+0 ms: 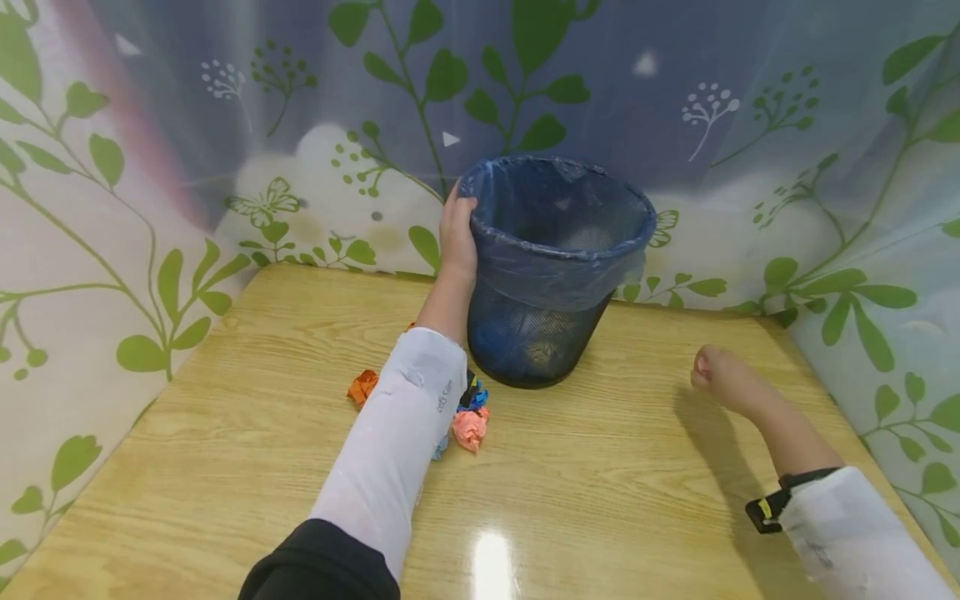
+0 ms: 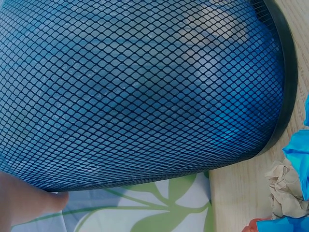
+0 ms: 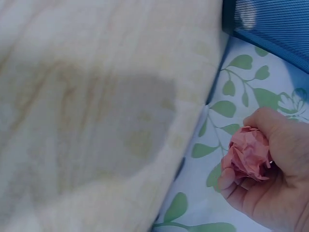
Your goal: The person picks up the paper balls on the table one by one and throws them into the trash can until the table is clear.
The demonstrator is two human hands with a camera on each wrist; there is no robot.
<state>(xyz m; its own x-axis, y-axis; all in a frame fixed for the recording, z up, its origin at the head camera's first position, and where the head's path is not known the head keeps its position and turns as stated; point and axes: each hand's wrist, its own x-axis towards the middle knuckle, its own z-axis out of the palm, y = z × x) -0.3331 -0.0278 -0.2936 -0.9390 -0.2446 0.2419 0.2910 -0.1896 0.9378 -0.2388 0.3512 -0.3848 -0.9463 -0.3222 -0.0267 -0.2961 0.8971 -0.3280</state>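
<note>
A dark mesh wastebasket (image 1: pixel 536 337), lined with a translucent bluish bag (image 1: pixel 558 283) folded over its rim, stands at the back of the table. My left hand (image 1: pixel 459 229) grips its left side just under the rim. In the left wrist view only the thumb shows, beside the mesh (image 2: pixel 135 96); through it, bluish and pale shapes are visible. Off to the right of the wastebasket, my right hand (image 1: pixel 727 379) hovers over the table with curled fingers. The right wrist view shows a crumpled pink paper ball (image 3: pixel 248 152) held in those fingers.
More crumpled paper lies near my left forearm: an orange ball (image 1: pixel 363 387), a salmon-pink ball (image 1: pixel 471 429) and blue paper (image 1: pixel 476 400). A brown paper ball (image 2: pixel 286 188) appears in the left wrist view. Leaf-patterned curtains (image 1: pixel 300 125) border the wooden table (image 1: pixel 600 483).
</note>
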